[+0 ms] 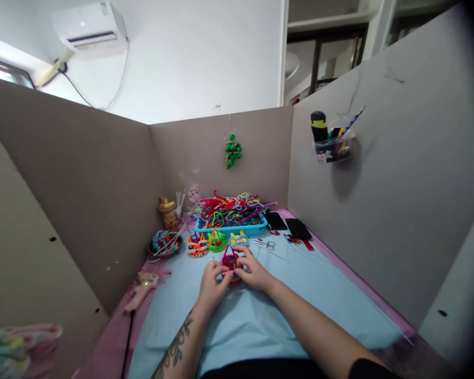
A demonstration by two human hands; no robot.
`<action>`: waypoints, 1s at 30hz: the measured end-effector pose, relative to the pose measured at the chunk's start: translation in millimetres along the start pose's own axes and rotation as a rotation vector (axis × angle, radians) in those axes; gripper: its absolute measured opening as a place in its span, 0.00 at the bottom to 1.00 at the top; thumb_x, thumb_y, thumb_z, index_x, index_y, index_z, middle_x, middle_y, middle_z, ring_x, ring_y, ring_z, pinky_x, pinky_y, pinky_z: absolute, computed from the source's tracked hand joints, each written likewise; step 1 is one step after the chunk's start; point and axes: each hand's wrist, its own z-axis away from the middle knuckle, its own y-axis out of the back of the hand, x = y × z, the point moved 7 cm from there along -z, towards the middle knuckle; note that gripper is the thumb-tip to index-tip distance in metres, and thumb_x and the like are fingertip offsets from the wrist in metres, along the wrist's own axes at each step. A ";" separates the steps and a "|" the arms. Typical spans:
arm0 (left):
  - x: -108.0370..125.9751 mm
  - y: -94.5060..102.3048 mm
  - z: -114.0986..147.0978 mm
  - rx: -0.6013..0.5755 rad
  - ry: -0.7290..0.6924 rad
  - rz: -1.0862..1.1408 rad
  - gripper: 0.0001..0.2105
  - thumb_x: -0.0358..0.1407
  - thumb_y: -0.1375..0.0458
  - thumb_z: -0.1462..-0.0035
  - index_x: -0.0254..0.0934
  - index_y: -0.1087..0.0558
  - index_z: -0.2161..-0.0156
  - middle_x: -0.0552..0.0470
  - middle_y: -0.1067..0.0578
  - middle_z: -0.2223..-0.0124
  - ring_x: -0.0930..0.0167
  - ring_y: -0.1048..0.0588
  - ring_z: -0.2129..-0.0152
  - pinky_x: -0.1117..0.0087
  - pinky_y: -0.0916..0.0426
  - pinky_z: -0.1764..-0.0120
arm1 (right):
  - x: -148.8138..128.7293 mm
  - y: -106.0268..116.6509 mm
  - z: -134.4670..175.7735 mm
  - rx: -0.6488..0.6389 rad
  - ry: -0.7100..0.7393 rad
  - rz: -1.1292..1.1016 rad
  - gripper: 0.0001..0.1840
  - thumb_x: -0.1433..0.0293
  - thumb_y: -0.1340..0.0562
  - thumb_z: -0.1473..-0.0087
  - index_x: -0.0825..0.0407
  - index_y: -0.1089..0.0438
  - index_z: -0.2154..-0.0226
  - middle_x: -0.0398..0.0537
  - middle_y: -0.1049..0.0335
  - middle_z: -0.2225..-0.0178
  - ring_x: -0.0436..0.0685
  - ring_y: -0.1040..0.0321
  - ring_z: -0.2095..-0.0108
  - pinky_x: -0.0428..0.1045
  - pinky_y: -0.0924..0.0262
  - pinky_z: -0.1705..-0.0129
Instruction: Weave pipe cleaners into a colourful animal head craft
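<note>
Both my hands meet over the light blue cloth [296,295] in the middle of the table. Between them is a small round craft piece [229,261] of magenta fuzzy stems, with other colours at its lower edge. My left hand [212,284] pinches its left side, thumb and fingers together. On the other side, my right hand [253,269] grips the right edge with bent fingers. A magenta stem end sticks up at the top. Just beyond stand an orange and white piece [198,246], a green piece [218,241] and a blue and yellow piece [239,239].
A blue tray [245,230] heaped with colourful fuzzy stems stands at the back. Scissors [266,244] and two black phones [298,229] lie right of it. Leftward are a dark bowl [165,246], a jar [168,213] and a corded glue gun [142,292]. Grey partitions [221,147] enclose the table.
</note>
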 end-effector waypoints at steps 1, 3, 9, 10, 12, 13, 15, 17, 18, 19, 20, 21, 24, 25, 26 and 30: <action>-1.2 -0.2 0.1 0.004 0.008 0.013 0.09 0.39 0.44 0.48 0.36 0.25 0.71 0.51 0.33 0.70 0.69 0.32 0.69 0.68 0.36 0.63 | 0.7 -0.5 0.2 -0.001 -0.010 -0.005 0.05 0.75 0.41 0.53 0.52 0.37 0.77 0.51 0.46 0.47 0.60 0.48 0.44 0.56 0.50 0.45; -3.4 -1.2 0.0 0.004 0.028 0.034 0.09 0.39 0.44 0.48 0.36 0.25 0.71 0.51 0.33 0.72 0.70 0.32 0.71 0.68 0.36 0.65 | 0.8 -1.6 0.4 0.007 -0.026 -0.027 0.05 0.74 0.40 0.53 0.52 0.37 0.77 0.52 0.46 0.47 0.60 0.48 0.44 0.56 0.50 0.45; 2.0 -0.5 -1.5 0.031 0.038 0.099 0.12 0.39 0.45 0.48 0.35 0.26 0.76 0.52 0.34 0.75 0.71 0.32 0.73 0.71 0.37 0.69 | -0.6 -1.1 -1.0 0.145 -0.060 -0.106 0.07 0.77 0.43 0.53 0.52 0.38 0.79 0.51 0.43 0.52 0.57 0.42 0.49 0.54 0.48 0.46; 2.7 0.0 -1.7 0.041 0.036 0.096 0.12 0.39 0.45 0.48 0.35 0.26 0.76 0.52 0.34 0.75 0.71 0.32 0.74 0.71 0.37 0.70 | 1.5 -1.1 -1.2 0.165 -0.079 -0.117 0.07 0.76 0.43 0.53 0.52 0.38 0.79 0.51 0.43 0.52 0.57 0.42 0.50 0.54 0.48 0.46; 2.7 0.3 -1.9 0.051 0.028 0.068 0.12 0.40 0.45 0.47 0.35 0.27 0.77 0.52 0.34 0.75 0.71 0.33 0.74 0.71 0.37 0.70 | 7.5 -2.1 -1.7 0.174 -0.122 -0.146 0.06 0.75 0.41 0.54 0.52 0.38 0.80 0.51 0.43 0.52 0.57 0.41 0.50 0.54 0.47 0.46; 2.4 -0.3 -1.9 0.047 0.018 0.046 0.12 0.40 0.45 0.47 0.36 0.27 0.77 0.52 0.34 0.76 0.71 0.33 0.74 0.70 0.37 0.69 | 10.6 -2.8 -1.9 0.170 -0.140 -0.160 0.06 0.74 0.41 0.54 0.52 0.37 0.80 0.51 0.43 0.52 0.57 0.41 0.50 0.54 0.48 0.46; 1.9 -2.5 -1.4 0.028 -0.008 0.008 0.11 0.39 0.45 0.47 0.36 0.26 0.76 0.52 0.33 0.75 0.71 0.32 0.74 0.70 0.37 0.67 | 15.5 -2.5 -2.2 0.172 -0.162 -0.182 0.05 0.73 0.40 0.54 0.52 0.35 0.78 0.50 0.43 0.50 0.57 0.42 0.49 0.54 0.49 0.45; 1.5 -5.1 -0.7 0.005 -0.026 -0.015 0.10 0.38 0.45 0.47 0.36 0.26 0.75 0.52 0.32 0.75 0.71 0.32 0.74 0.69 0.38 0.65 | 17.5 0.4 -2.3 0.200 -0.163 -0.181 0.04 0.72 0.40 0.53 0.52 0.34 0.77 0.50 0.44 0.50 0.58 0.43 0.48 0.54 0.50 0.44; 1.3 -6.0 -0.4 -0.002 -0.027 -0.021 0.10 0.37 0.45 0.47 0.36 0.26 0.75 0.52 0.32 0.75 0.71 0.32 0.74 0.69 0.38 0.65 | 17.3 2.1 -2.3 0.216 -0.158 -0.173 0.04 0.71 0.40 0.53 0.52 0.34 0.77 0.50 0.43 0.50 0.57 0.43 0.48 0.54 0.51 0.44; 1.1 -6.4 -0.1 -0.004 -0.025 -0.024 0.10 0.37 0.45 0.47 0.36 0.26 0.75 0.52 0.32 0.74 0.71 0.32 0.73 0.69 0.38 0.65 | 16.5 3.4 -2.4 0.226 -0.152 -0.162 0.04 0.71 0.39 0.53 0.52 0.33 0.77 0.50 0.43 0.50 0.57 0.44 0.48 0.54 0.51 0.44; 1.0 -6.5 0.1 -0.004 -0.022 -0.025 0.10 0.37 0.45 0.47 0.36 0.26 0.75 0.52 0.32 0.74 0.71 0.32 0.73 0.69 0.38 0.65 | 15.0 4.1 -2.5 0.227 -0.143 -0.150 0.03 0.72 0.39 0.53 0.52 0.33 0.77 0.50 0.43 0.50 0.58 0.44 0.47 0.54 0.51 0.44; 1.1 -6.5 0.2 -0.006 -0.020 -0.023 0.10 0.37 0.45 0.47 0.36 0.26 0.75 0.52 0.32 0.74 0.71 0.32 0.73 0.69 0.37 0.65 | 13.1 4.4 -2.6 0.223 -0.133 -0.138 0.03 0.72 0.39 0.54 0.51 0.33 0.77 0.50 0.43 0.50 0.58 0.44 0.47 0.54 0.51 0.44; 1.2 -6.5 0.0 -0.015 -0.016 -0.002 0.10 0.37 0.45 0.47 0.36 0.26 0.75 0.52 0.32 0.74 0.71 0.32 0.74 0.70 0.37 0.66 | 5.3 7.1 -1.7 0.233 -0.082 -0.100 0.02 0.73 0.40 0.53 0.51 0.32 0.75 0.50 0.43 0.51 0.58 0.43 0.48 0.54 0.50 0.44; 1.2 -6.8 -0.1 -0.022 -0.015 0.006 0.10 0.37 0.45 0.47 0.36 0.26 0.75 0.52 0.32 0.74 0.71 0.32 0.73 0.70 0.37 0.67 | 2.5 8.5 -1.1 0.246 -0.058 -0.086 0.02 0.73 0.40 0.53 0.51 0.32 0.75 0.50 0.43 0.51 0.57 0.43 0.48 0.54 0.49 0.45; 1.0 -7.0 -0.2 -0.027 -0.013 0.011 0.10 0.38 0.45 0.47 0.36 0.26 0.75 0.52 0.32 0.74 0.71 0.32 0.73 0.70 0.37 0.67 | 0.0 9.6 -0.3 0.257 -0.037 -0.075 0.03 0.73 0.41 0.52 0.51 0.32 0.74 0.51 0.43 0.51 0.57 0.42 0.49 0.54 0.49 0.45; 1.0 -9.2 0.7 -0.045 -0.007 0.007 0.10 0.37 0.46 0.47 0.36 0.26 0.74 0.51 0.33 0.74 0.71 0.32 0.73 0.71 0.37 0.68 | -0.8 5.7 0.6 0.232 -0.049 -0.073 0.04 0.74 0.41 0.52 0.51 0.30 0.73 0.51 0.44 0.48 0.59 0.44 0.47 0.55 0.50 0.44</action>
